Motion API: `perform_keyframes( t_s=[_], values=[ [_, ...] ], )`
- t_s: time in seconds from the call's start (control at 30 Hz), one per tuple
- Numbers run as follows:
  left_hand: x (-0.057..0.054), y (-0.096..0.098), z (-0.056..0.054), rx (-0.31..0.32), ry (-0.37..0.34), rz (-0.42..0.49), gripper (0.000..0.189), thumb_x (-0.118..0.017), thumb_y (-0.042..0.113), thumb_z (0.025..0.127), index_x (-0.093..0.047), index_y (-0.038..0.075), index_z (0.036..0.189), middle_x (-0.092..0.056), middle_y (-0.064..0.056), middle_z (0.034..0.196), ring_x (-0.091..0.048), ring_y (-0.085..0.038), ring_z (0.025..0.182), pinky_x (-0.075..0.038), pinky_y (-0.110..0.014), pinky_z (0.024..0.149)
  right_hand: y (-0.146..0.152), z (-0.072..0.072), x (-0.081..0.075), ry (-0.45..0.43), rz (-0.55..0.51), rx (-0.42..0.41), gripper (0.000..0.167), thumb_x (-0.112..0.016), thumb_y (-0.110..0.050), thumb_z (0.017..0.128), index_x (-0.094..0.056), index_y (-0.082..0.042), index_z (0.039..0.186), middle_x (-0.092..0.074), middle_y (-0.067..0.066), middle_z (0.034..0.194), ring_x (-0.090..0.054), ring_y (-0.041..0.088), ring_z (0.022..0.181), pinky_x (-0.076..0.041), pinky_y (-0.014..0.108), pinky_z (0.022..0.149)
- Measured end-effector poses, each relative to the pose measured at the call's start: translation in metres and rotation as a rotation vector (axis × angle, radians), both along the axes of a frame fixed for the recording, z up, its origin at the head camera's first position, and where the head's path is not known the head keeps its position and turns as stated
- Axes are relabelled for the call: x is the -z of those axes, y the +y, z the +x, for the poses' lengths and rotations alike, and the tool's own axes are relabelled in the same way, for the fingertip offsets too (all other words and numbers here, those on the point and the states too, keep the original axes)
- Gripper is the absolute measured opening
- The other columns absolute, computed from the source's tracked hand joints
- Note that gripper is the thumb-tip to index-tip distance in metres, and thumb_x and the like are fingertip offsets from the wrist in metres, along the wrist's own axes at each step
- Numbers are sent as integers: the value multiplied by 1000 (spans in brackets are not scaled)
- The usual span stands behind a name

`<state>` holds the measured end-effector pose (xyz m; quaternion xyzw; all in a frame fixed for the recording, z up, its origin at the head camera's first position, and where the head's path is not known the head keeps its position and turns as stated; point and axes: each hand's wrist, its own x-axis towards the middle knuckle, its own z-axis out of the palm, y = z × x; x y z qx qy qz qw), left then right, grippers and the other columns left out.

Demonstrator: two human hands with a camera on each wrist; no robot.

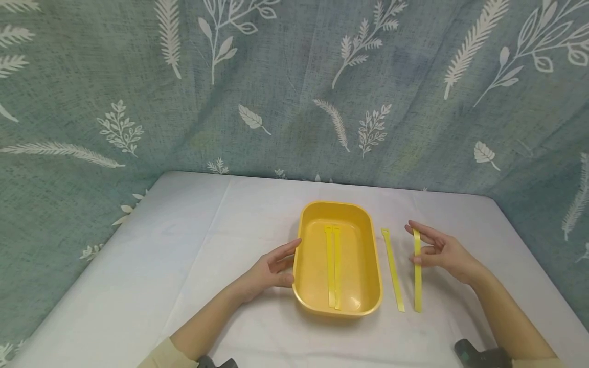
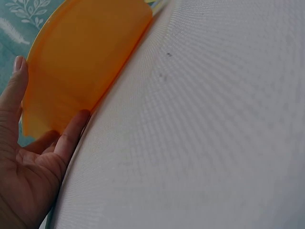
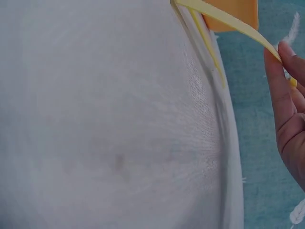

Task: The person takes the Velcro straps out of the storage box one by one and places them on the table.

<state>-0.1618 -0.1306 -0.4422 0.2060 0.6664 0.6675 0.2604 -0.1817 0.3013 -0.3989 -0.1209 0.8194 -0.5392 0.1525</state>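
A yellow rectangular basin (image 1: 376, 286) sits on the table, with two flat yellow cable ties (image 1: 330, 271) lying side by side inside. My left hand (image 1: 266, 273) rests against the basin's left side, fingers extended and touching its outer wall. The left wrist view shows that hand (image 2: 35, 167) at the basin's side (image 2: 90, 57). Right of the basin, my right hand (image 1: 453, 255) pinches another yellow cable tie (image 1: 417, 281) between thumb and finger. In the right wrist view, this cable tie (image 3: 233, 21) arches away from the fingertips. One more cable tie (image 1: 393, 271) lies between basin and right hand.
A white cloth (image 1: 221, 225) covers the table. Behind and beside it hangs a blue-green curtain (image 1: 294, 102) with white leaf prints. Dark wrist devices (image 1: 483, 355) show near the bottom edge, by the forearms.
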Motion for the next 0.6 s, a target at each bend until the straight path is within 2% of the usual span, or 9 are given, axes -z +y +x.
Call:
perform_keyframes(
  t_s=[0.1,0.23,0.6],
  values=[
    [0,0,0,2,-5,9,78,-69,23,82,-25,24,145,-28,-2,148,-31,-24,135,-44,-37,97,0,-4,6,-14,-11,0,86,-72,-14,78,-21,-14,146,-22,13,150,-66,28,90,-49,17,83],
    [0,0,0,7,-4,17,78,-69,22,82,-24,24,146,-28,-3,148,-30,-25,135,-44,-37,96,-1,-9,13,-40,-15,-5,87,-73,-16,77,-21,-16,146,-23,12,150,-66,28,89,-50,20,83],
    [1,0,0,-2,-5,5,77,-69,22,82,-26,26,145,-29,-1,148,-31,-24,134,-44,-37,96,-6,-8,27,40,54,-7,88,-76,-16,74,-25,-14,145,-28,16,147,-65,25,70,-53,19,75]
  ],
)
